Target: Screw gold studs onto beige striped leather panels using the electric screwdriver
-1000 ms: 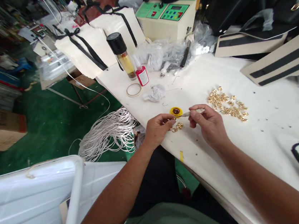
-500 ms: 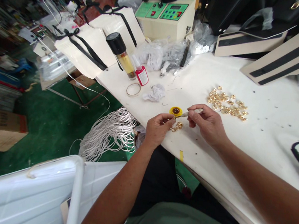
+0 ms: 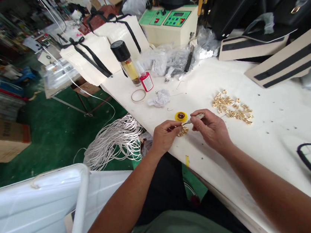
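My right hand (image 3: pixel 214 130) is closed round a thin tool with a pale handle (image 3: pixel 200 116) and a fine dark tip. That tip reaches the fingertips of my left hand (image 3: pixel 165 136), which pinch a small gold metal piece, mostly hidden by the fingers. Just beyond the fingertips sits a small round yellow dish (image 3: pixel 176 117) with dark brown contents. A few gold pieces (image 3: pixel 184 131) lie on the white table beside my left fingers. To the right of my right hand is a scattered pile of similar gold pieces (image 3: pixel 231 107).
On the white table (image 3: pixel 277 147) stand a red bottle (image 3: pixel 147 82), a tall black-capped jar (image 3: pixel 129 67) and a control box (image 3: pixel 170 25). A ring (image 3: pixel 138 95) and crumpled plastic (image 3: pixel 159 98) lie nearer. Coiled white cord (image 3: pixel 113 142) and a white bin (image 3: pixel 83 184) are at left.
The whole view has shifted slightly. Both hands keep their grips, with the tool tip still at the left fingertips; my left fingers now cover more of the nearby gold pieces.
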`<control>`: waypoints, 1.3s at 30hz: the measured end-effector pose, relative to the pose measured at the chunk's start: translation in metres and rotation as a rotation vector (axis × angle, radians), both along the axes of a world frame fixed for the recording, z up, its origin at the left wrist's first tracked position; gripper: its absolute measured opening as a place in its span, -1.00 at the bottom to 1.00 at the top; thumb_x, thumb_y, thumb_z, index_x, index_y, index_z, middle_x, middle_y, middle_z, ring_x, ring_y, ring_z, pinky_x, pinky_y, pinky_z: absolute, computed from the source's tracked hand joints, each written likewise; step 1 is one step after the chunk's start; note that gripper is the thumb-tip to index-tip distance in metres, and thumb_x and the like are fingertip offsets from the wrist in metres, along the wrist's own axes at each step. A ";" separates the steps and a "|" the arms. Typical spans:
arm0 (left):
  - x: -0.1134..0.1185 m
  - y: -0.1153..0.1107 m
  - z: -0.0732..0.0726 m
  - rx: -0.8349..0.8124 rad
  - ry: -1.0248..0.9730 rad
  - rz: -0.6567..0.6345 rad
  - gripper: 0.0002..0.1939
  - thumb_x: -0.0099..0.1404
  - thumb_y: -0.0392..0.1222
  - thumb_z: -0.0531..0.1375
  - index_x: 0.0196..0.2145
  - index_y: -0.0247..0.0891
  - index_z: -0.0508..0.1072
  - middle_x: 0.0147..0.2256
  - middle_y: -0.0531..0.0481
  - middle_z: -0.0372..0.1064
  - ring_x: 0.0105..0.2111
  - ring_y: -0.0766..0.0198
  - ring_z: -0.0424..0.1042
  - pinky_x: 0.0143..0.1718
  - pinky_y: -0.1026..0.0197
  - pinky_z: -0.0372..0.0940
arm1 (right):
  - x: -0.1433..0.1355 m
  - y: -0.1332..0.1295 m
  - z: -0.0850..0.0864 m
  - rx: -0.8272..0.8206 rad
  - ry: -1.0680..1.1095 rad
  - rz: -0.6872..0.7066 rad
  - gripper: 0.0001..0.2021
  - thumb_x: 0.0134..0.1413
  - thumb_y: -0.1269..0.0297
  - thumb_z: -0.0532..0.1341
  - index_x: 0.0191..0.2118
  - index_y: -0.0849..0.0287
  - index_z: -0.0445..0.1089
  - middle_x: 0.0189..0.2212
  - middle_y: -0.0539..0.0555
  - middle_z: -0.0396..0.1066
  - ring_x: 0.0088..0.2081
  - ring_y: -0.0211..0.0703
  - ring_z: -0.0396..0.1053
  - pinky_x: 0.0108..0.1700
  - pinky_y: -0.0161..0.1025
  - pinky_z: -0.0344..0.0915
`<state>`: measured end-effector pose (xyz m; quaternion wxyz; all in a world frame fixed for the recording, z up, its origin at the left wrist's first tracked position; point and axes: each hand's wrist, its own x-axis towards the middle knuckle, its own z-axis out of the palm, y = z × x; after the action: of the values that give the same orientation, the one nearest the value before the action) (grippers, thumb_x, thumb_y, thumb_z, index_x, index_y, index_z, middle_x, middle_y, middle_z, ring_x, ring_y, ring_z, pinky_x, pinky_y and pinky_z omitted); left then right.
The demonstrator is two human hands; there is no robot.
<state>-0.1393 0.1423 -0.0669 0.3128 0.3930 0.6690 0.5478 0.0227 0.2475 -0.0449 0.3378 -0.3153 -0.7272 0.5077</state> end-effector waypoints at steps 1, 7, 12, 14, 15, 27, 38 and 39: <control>0.000 0.000 0.000 -0.011 -0.008 0.005 -0.79 0.18 -0.12 0.38 -0.23 -0.23 0.67 -0.27 -0.05 0.59 -0.29 0.24 0.50 -0.23 0.25 0.34 | 0.000 0.000 0.000 -0.011 0.019 0.017 -0.72 0.26 0.01 0.26 -0.14 0.12 0.47 -0.48 -0.03 0.48 -0.46 -0.20 0.47 -0.37 -0.26 0.36; 0.003 0.000 0.002 -0.087 -0.055 0.056 -0.73 0.15 -0.10 0.39 -0.21 -0.26 0.66 -0.41 0.02 0.56 -0.45 0.33 0.42 -0.35 0.27 0.29 | 0.003 0.010 0.000 -0.224 0.235 -0.081 -0.76 0.22 0.05 0.29 -0.14 0.10 0.47 -0.51 -0.05 0.45 -0.50 -0.23 0.40 -0.38 -0.24 0.37; 0.013 -0.011 0.008 -0.163 0.114 0.120 -0.79 0.18 -0.10 0.38 -0.24 -0.22 0.65 -0.39 0.04 0.55 -0.46 0.33 0.38 -0.36 0.26 0.29 | 0.010 0.038 -0.003 -0.391 0.418 -0.259 -0.77 0.10 0.07 0.36 -0.24 0.12 0.48 -0.46 -0.04 0.45 -0.56 -0.28 0.36 -0.50 -0.30 0.33; 0.018 -0.017 0.009 -0.152 0.264 0.067 -0.86 0.22 -0.17 0.35 -0.25 -0.18 0.65 -0.32 0.03 0.55 -0.42 0.32 0.39 -0.32 0.24 0.32 | 0.016 0.051 -0.005 -0.433 0.485 -0.320 -0.77 0.06 0.09 0.37 -0.29 0.13 0.46 -0.47 -0.04 0.44 -0.58 -0.30 0.35 -0.55 -0.33 0.29; 0.020 -0.018 0.008 -0.135 0.339 0.025 -0.89 0.23 -0.21 0.34 -0.26 -0.17 0.65 -0.28 0.02 0.54 -0.37 0.31 0.40 -0.27 0.23 0.33 | 0.019 0.058 -0.006 -0.448 0.514 -0.346 -0.78 0.04 0.11 0.38 -0.30 0.13 0.46 -0.48 -0.04 0.44 -0.59 -0.31 0.34 -0.57 -0.34 0.28; 0.035 0.009 0.034 -0.235 0.784 -0.062 -0.82 0.30 -0.20 0.28 -0.12 -0.16 0.55 -0.34 0.08 0.36 -0.34 0.29 0.40 -0.22 0.22 0.30 | 0.045 0.096 -0.003 -0.512 0.698 -0.478 -0.79 -0.06 0.18 0.40 -0.33 0.16 0.45 -0.56 -0.05 0.40 -0.63 -0.32 0.29 -0.64 -0.38 0.23; 0.094 0.138 0.023 -0.336 0.957 -0.212 -0.68 0.35 0.08 0.21 -0.23 -0.20 0.63 -0.23 -0.19 0.48 -0.30 -0.02 0.51 -0.26 0.06 0.29 | 0.048 0.099 -0.002 -0.501 0.721 -0.489 -0.78 -0.03 0.16 0.40 -0.33 0.13 0.42 -0.54 -0.07 0.38 -0.62 -0.34 0.26 -0.62 -0.37 0.22; 0.096 0.143 0.019 -0.329 0.947 -0.207 -0.70 0.35 0.06 0.23 -0.24 -0.20 0.63 -0.23 -0.18 0.48 -0.30 0.00 0.50 -0.26 0.07 0.29 | 0.047 0.099 -0.002 -0.495 0.714 -0.488 -0.78 -0.03 0.15 0.39 -0.33 0.13 0.42 -0.54 -0.08 0.38 -0.62 -0.33 0.25 -0.61 -0.36 0.22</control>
<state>-0.0438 0.2854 -0.0476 0.0858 0.6081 0.7722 0.1633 0.0702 0.3468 -0.0471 0.5897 -0.3534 -0.3286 0.6476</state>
